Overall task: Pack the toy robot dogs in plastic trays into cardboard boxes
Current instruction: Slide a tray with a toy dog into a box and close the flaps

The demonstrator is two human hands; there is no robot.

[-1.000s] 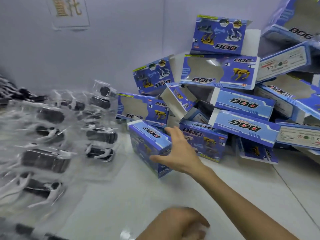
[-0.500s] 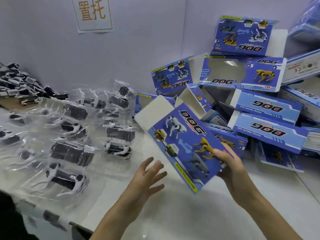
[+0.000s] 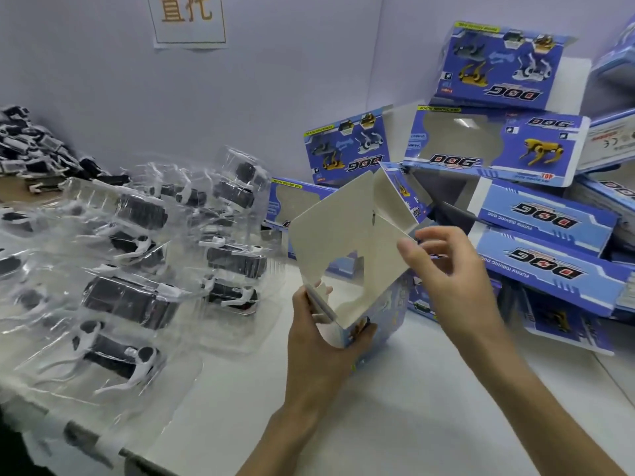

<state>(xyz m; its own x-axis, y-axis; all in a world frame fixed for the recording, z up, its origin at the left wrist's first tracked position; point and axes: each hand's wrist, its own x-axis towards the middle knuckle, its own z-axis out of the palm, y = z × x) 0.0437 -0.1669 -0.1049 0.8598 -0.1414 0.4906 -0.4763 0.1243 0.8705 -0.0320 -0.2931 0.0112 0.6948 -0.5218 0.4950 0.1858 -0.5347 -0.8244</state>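
Note:
I hold one blue cardboard box (image 3: pixel 347 249) above the table, its open end turned toward me so the white inside and the window cut-out show. My left hand (image 3: pixel 319 341) grips its lower corner from beneath. My right hand (image 3: pixel 446 269) is at the upper right edge, thumb against the rim and fingers curled behind it. Several toy robot dogs in clear plastic trays (image 3: pixel 130 297) lie spread over the left of the table.
A tall heap of blue boxes (image 3: pixel 536 214) fills the right corner against the wall. Loose black-and-white toy dogs (image 3: pixel 31 149) are piled at the far left. A paper sign (image 3: pixel 189 18) hangs on the wall. The table edge (image 3: pixel 137 455) runs along the lower left.
The box has been turned so its open end faces me instead of its printed face. My left hand, open before, now grips the lower corner. My right hand moved up to the rim.

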